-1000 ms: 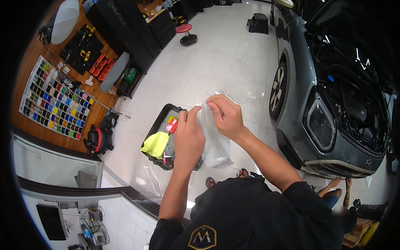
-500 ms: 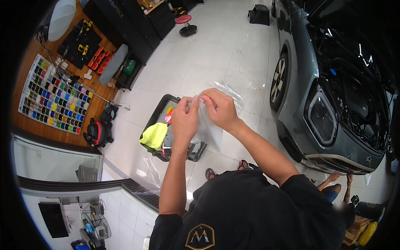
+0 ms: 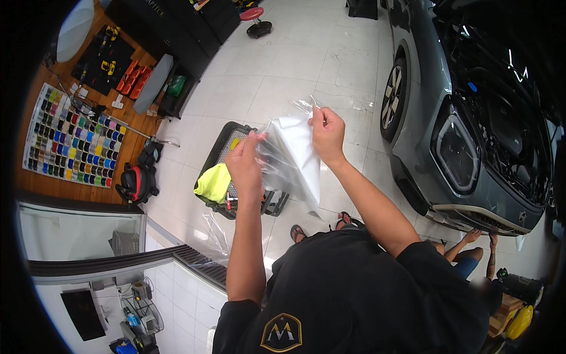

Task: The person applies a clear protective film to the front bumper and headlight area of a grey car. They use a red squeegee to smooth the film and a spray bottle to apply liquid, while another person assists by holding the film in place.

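Pinching film (image 3: 290, 159) edges, both hands (image 3: 244, 165) (image 3: 328, 137) face open floor (image 3: 295, 68).

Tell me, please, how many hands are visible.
4: left hand and right hand holding clear film; a third hand and fourth hand at the car bumper. Others may be hidden.

A grey car (image 3: 415, 147) stands at the right, its engine bay (image 3: 498, 130) uncovered above the headlight (image 3: 457, 156). A person (image 3: 469, 259) crouches by its front bumper (image 3: 480, 223). On the floor (image 3: 295, 59), a black cart (image 3: 226, 152) carries a yellow cloth (image 3: 213, 183). Near the black cabinets (image 3: 177, 35) stands 1 red stool (image 3: 253, 14). The wooden wall (image 3: 71, 194) bears a swatch board (image 3: 73, 141), red bins (image 3: 134, 79) and a mat (image 3: 91, 56) with 2 yellow tools (image 3: 107, 66). Beside the board is a red-and-black thing (image 3: 137, 182), perhaps a vacuum. A dark screen (image 3: 84, 315) shows at the lower left.
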{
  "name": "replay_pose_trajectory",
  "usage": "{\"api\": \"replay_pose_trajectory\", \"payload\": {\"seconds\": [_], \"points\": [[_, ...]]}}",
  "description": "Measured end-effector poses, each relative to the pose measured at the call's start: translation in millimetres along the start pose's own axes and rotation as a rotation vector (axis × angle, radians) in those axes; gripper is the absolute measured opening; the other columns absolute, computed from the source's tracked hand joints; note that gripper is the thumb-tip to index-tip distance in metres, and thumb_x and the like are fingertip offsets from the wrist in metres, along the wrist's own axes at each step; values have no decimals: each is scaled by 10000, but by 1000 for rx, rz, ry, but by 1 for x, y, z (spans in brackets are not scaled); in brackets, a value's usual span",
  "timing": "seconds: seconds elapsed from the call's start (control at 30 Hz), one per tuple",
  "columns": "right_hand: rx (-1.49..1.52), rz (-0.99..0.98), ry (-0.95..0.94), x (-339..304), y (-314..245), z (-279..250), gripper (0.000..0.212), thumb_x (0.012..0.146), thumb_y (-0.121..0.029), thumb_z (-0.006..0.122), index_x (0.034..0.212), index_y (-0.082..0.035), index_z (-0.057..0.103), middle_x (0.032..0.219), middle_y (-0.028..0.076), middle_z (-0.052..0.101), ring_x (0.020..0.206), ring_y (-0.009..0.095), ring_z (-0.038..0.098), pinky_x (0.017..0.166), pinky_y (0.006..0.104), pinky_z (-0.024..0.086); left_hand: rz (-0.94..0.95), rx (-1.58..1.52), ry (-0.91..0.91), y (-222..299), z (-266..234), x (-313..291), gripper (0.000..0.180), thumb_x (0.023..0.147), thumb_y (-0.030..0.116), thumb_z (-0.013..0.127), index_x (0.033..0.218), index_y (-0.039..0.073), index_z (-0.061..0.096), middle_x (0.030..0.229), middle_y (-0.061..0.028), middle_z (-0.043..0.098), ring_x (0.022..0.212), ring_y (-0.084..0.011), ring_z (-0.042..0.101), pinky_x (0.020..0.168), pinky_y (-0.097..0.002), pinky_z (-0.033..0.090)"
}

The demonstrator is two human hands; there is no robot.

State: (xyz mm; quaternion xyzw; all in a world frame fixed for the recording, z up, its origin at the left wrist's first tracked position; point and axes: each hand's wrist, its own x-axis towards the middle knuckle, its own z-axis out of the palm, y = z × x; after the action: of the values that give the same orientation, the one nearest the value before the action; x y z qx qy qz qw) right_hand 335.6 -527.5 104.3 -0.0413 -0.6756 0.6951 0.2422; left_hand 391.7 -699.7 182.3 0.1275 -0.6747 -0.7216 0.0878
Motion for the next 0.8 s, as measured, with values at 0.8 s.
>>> {"api": "replay_pose_trajectory", "payload": {"seconds": [0.8], "points": [[-21, -713, -367, -31, -39, 11, 37, 926, -10, 668, 927, 23, 651, 886, 136, 679, 656, 234, 640, 560, 319, 506, 738, 1120, -274, 9, -2, 19, 303, 917, 147, 643, 1213, 101, 687, 1081, -138, 694, 910, -330, 693, 776, -433, 549]]}}
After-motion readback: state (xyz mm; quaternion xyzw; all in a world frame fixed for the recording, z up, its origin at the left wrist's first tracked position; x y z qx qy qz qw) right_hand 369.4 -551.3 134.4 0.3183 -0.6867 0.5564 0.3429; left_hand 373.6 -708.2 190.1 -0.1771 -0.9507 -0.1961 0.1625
